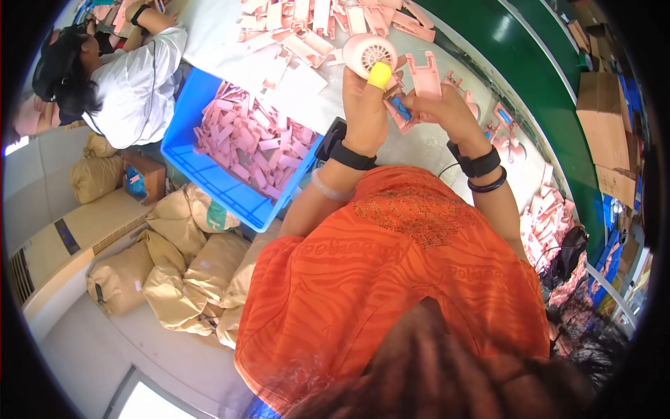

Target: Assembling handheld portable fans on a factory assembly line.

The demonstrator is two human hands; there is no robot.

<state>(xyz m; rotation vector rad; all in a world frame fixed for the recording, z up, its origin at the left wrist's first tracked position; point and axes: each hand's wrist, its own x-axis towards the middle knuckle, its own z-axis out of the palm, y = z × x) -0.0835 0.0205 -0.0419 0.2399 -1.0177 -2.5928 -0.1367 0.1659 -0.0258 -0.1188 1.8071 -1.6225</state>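
Note:
My left hand (pixel 366 105) is closed around a pale pink plastic housing (pixel 356 54) with a round grille at its end, perhaps part of a small hair dryer. A yellow cover (pixel 380 75) sits on the thumb. Below the grille, an open pink section with a blue piece (pixel 400 107) inside lies between my hands. My right hand (pixel 450 112) is closed, its thumb at the blue piece. A pink channel-shaped shell (pixel 425 75) stands up from its fingers, which partly hide how it is held.
Pink plastic shells (pixel 307 45) cover the far table. A blue crate (pixel 262 218) of pink pieces stands to my left, beside a person in a white shirt (pixel 136 91). Parts with blue pieces (pixel 504 115) lie at right. Tan sacks (pixel 202 269) sit on the floor.

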